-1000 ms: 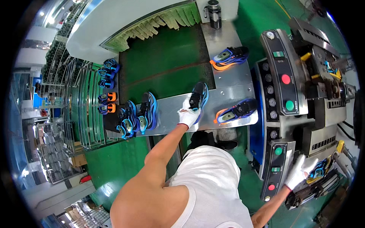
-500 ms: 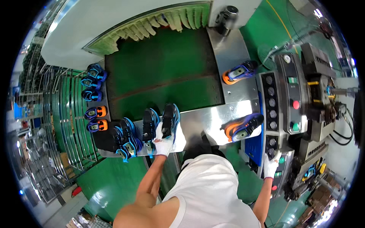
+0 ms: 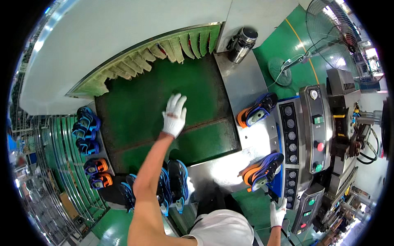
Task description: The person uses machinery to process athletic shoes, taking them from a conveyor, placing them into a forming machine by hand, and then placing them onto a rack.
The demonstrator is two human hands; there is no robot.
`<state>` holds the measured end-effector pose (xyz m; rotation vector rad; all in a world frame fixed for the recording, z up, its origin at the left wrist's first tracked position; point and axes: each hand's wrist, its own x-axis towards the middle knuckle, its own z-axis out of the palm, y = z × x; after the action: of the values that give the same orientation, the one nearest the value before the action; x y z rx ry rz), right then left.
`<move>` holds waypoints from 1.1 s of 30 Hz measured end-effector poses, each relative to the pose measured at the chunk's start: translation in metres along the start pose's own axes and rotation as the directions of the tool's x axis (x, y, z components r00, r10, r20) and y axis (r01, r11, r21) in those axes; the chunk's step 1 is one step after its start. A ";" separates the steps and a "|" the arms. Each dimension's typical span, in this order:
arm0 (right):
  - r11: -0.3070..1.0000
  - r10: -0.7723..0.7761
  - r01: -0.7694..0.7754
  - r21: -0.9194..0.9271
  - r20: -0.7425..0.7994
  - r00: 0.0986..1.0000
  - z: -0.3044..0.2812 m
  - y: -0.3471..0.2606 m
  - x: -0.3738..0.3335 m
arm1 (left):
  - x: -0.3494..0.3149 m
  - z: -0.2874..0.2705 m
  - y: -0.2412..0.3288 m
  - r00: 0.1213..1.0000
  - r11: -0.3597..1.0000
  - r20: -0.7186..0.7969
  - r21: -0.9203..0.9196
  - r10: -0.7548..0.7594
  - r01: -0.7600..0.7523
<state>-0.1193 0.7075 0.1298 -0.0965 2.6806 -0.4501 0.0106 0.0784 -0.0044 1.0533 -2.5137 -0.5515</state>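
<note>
My left hand (image 3: 174, 115), in a white glove, reaches over the green conveyor belt (image 3: 143, 98) with its fingers spread and nothing in it. Below it on the metal ledge stand black shoes with blue trim, the nearest to the middle being one black-and-blue shoe (image 3: 177, 184); my left forearm partly covers others. Beside the control panel (image 3: 308, 209) at the lower right is my right hand (image 3: 278, 214), also gloved, its fingers apart and holding nothing. An orange, black and blue shoe (image 3: 262, 170) rests on the ledge's right end, and a similar shoe (image 3: 258, 108) stands farther back.
Several blue and orange shoes line the belt's left edge, among them an orange shoe (image 3: 101, 181). Fabric strips (image 3: 143, 59) hang across the far opening. A steel flask (image 3: 243, 46) stands at back right. Machine controls (image 3: 316, 131), a fan (image 3: 332, 41) and a metal rack (image 3: 61, 160) flank me.
My left hand has left the black-and-blue shoe on the ledge and moved forward over the belt, its fingers spreading. The view has shifted, so the scene sits lower. My right hand stays beside the panel.
</note>
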 end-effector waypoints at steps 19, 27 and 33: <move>0.661 0.662 -0.491 -0.568 0.132 0.738 -0.033 -0.031 -0.065 | 0.387 0.090 -0.289 0.843 0.820 0.281 0.499 -0.458 0.280; 0.881 0.344 -0.277 -0.382 0.117 0.932 -0.021 0.142 -0.073 | 0.277 0.052 -0.226 0.991 0.971 -0.002 0.201 -0.132 0.130; 0.983 0.106 -0.088 -0.159 0.107 0.989 -0.007 -0.054 -0.002 | 0.082 0.006 -0.092 0.933 0.904 0.167 -0.243 -0.319 0.352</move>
<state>-0.1205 0.6588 0.1539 -0.0351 2.5892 -0.2002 0.0083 -0.0401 -0.0391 1.3880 -2.2758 -1.0550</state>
